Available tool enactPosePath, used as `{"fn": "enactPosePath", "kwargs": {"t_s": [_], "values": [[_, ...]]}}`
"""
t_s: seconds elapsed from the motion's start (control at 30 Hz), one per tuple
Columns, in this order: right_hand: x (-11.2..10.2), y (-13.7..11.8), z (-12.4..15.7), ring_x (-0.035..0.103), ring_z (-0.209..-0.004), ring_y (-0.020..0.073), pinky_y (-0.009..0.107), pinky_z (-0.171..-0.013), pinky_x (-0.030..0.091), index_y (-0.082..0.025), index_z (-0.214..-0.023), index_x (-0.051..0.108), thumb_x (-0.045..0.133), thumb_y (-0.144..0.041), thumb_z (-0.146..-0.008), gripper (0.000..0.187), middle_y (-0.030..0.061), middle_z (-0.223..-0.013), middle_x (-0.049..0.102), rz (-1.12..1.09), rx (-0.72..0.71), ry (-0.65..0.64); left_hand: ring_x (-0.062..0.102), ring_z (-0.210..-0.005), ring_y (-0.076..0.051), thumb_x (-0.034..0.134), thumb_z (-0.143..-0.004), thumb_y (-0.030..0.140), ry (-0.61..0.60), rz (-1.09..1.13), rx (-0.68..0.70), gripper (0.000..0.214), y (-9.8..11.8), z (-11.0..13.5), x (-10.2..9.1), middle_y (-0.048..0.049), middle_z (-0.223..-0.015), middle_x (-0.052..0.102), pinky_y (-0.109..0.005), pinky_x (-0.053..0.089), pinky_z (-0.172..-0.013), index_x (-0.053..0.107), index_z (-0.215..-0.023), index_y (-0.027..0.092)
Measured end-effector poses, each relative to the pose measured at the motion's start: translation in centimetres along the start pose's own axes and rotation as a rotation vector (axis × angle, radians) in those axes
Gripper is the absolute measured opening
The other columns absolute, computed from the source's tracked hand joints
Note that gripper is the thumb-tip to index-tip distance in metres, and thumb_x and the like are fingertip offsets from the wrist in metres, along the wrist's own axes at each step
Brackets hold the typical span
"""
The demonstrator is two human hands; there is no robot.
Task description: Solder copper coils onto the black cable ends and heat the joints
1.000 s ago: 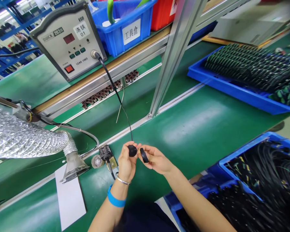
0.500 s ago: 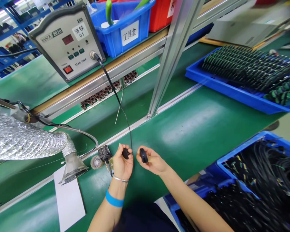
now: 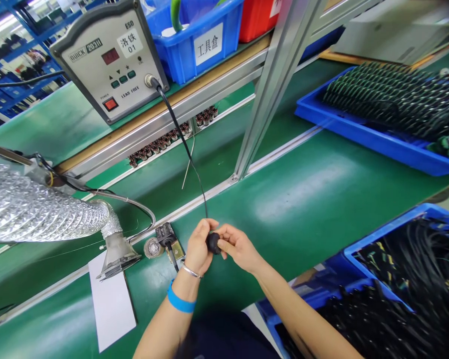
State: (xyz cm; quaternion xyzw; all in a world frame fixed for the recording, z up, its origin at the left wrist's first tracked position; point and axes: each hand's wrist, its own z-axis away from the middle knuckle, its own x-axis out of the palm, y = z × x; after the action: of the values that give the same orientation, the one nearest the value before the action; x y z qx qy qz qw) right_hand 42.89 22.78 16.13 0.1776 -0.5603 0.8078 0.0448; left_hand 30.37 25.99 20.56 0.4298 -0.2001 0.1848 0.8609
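Black round part [image 3: 212,243], held above the near half of the green desk [image 3: 307,199], a little left of the foot of the metal post [image 3: 264,94]: both your hands are on it at once. Half a second ago they were apart, each with a black piece of its own; now they have met, and only one round face shows. That suggests the two pieces have been brought against each other, though your fingers cover so much that I can't say whether they are joined or merely touching.

Your left hand [image 3: 197,252] is mostly closed, curled around the left side of the part. Your right hand [image 3: 243,252] comes in from the right, its thumb on the part's right edge and its fingers bent in a near-closed pinch. Both forearms reach up from the near edge, the left one wearing a silver bangle [image 3: 191,271] and a blue band [image 3: 180,299].

A black cord [image 3: 177,130] drops from the grey control box [image 3: 108,65] to just behind your left hand. To the left of that hand are a black holder [image 3: 165,233] and a small round tin [image 3: 153,247].
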Motion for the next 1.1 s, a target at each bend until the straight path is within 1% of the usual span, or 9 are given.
{"fn": "enactPosePath", "kwargs": {"t_s": [0.23,0.33,0.43,0.53,0.67,0.8,0.9,0.97,1.1], "values": [[0.2,-0.7,0.3,0.049,-0.046,0.0065,0.022,-0.049,0.037,-0.017,-0.089,0.055,0.065,-0.058,-0.084,0.043,-0.0048,-0.064,0.054,0.038,0.015,0.023,0.059,-0.070,-0.017,0.069,-0.080,0.049,-0.122,-0.067,-0.109,0.046,0.4,0.3,-0.3,-0.0113,-0.119,0.062,-0.028,0.048,-0.045,0.071,-0.115,0.019],[0.3,-0.6,0.6,0.048,-0.047,0.0062,0.022,-0.049,0.036,-0.016,-0.089,0.055,0.066,-0.057,-0.083,0.043,-0.0049,-0.064,0.054,0.053,0.025,0.025,0.048,-0.131,-0.028,0.063,-0.085,0.040,-0.080,-0.108,-0.061,0.033,0.3,0.6,-0.5,-0.0111,-0.133,0.062,-0.035,0.052,-0.093,0.076,-0.107,0.019],[0.3,-0.4,0.7,0.047,-0.047,0.0060,0.022,-0.050,0.037,-0.016,-0.089,0.055,0.066,-0.055,-0.083,0.040,-0.0053,-0.063,0.054,0.054,0.031,0.020,0.006,-0.154,-0.021,0.060,-0.087,0.033,-0.073,-0.166,-0.021,0.026,0.3,1.0,-0.6,-0.0067,-0.138,0.061,-0.041,0.012,-0.124,0.078,-0.103,0.022],[0.4,-0.2,0.6,0.047,-0.047,0.0060,0.022,-0.049,0.039,-0.017,-0.089,0.055,0.067,-0.050,-0.083,0.036,-0.0058,-0.063,0.053,0.063,0.022,0.020,0.007,-0.154,-0.024,0.061,-0.087,0.032,-0.068,-0.194,-0.007,0.027,0.2,1.4,-0.4,-0.0085,-0.136,0.064,-0.044,0.002,-0.125,0.077,-0.105,0.020],[0.6,-0.3,0.7,0.054,-0.052,0.0091,0.024,-0.050,0.045,-0.018,-0.092,0.057,0.065,-0.044,-0.086,0.028,-0.0022,-0.070,0.059,0.201,-0.032,0.085,0.048,-0.135,-0.035,0.061,-0.088,0.037,-0.043,0.107,-0.065,0.031,0.0,1.3,-0.2,-0.0151,-0.123,0.070,-0.052,0.027,-0.119,0.074,-0.103,0.014],[1.2,-0.9,1.4,0.066,-0.098,0.0221,0.039,-0.083,0.055,-0.017,-0.114,0.062,0.053,-0.035,-0.095,0.028,0.0113,-0.107,0.069,0.611,-0.436,0.420,0.062,-0.120,-0.028,0.051,-0.094,0.036,0.013,0.422,-0.163,0.033,0.0,0.7,-0.4,-0.0152,-0.114,0.072,-0.044,0.038,-0.114,0.072,-0.096,0.011],[1.7,-1.1,1.7,0.041,-0.141,0.0316,0.058,-0.115,0.032,-0.015,-0.148,0.039,0.045,-0.035,-0.098,0.054,0.0180,-0.148,0.047,0.917,-0.726,0.211,0.060,-0.123,-0.027,0.045,-0.097,0.039,0.049,0.503,-0.193,0.036,0.1,0.6,-0.4,-0.0151,-0.115,0.071,-0.044,0.038,-0.114,0.070,-0.096,0.013],[1.9,-1.0,1.5,0.033,-0.146,0.0297,0.059,-0.120,0.021,-0.016,-0.154,0.029,0.044,-0.033,-0.099,0.059,0.0157,-0.153,0.042,1.019,-0.723,0.021,0.055,-0.129,-0.029,0.044,-0.097,0.045,0.031,0.519,-0.209,0.041,0.2,0.8,-0.4,-0.0161,-0.120,0.069,-0.047,0.037,-0.115,0.070,-0.100,0.013],[1.7,-1.2,0.9,0.038,-0.144,0.0246,0.049,-0.115,0.036,-0.023,-0.145,0.046,0.048,-0.028,-0.098,0.047,0.0102,-0.143,0.055,0.912,-0.633,0.149,0.049,-0.135,-0.032,0.050,-0.092,0.054,-0.145,0.443,-0.186,0.049,0.8,1.6,-0.4,-0.0168,-0.130,0.065,-0.049,0.037,-0.114,0.070,-0.109,0.013]]}}
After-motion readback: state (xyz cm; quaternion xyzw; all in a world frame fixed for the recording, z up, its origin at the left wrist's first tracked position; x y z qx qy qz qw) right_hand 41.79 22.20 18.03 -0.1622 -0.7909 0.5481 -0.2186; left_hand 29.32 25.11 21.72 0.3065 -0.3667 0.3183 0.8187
